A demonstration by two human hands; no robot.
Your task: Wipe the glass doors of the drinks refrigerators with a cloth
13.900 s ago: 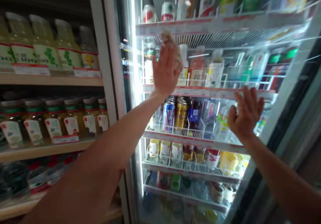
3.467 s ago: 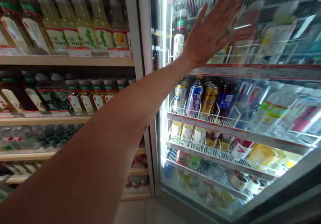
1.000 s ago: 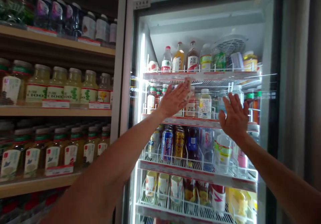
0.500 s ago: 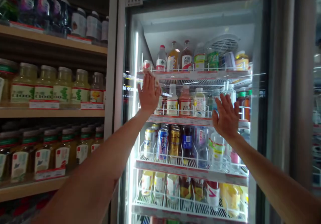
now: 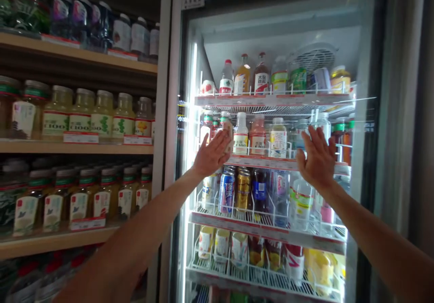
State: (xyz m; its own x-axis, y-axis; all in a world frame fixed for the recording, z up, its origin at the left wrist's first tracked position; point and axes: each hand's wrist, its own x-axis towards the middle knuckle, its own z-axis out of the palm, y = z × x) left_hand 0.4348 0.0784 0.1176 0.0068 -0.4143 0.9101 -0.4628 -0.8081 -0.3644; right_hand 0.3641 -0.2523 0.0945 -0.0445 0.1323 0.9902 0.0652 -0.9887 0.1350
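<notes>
My left hand (image 5: pixel 212 155) presses a pale cloth (image 5: pixel 230 144) against the glass door (image 5: pixel 257 29) of a lit drinks fridge, at the height of the second shelf. Most of the cloth is hidden under the fingers; a light edge shows past the fingertips. To the right, my right hand (image 5: pixel 317 158) lies flat against the same glass with its fingers spread and nothing in it. Behind the glass stand bottles and cans on wire shelves, among them a white-labelled bottle (image 5: pixel 278 138) between the two hands.
Left of the fridge, wooden shelves (image 5: pixel 129 148) carry rows of juice bottles (image 5: pixel 123 115) with price strips below them. A grey door frame (image 5: pixel 167 113) separates these shelves from the glass. Inside the fridge, a gold can (image 5: pixel 243 189) stands on the third shelf.
My left hand has slid the cloth down and to the right across the glass, from near the top shelf to the second. My right hand keeps its place on the glass. The view has shifted slightly left.
</notes>
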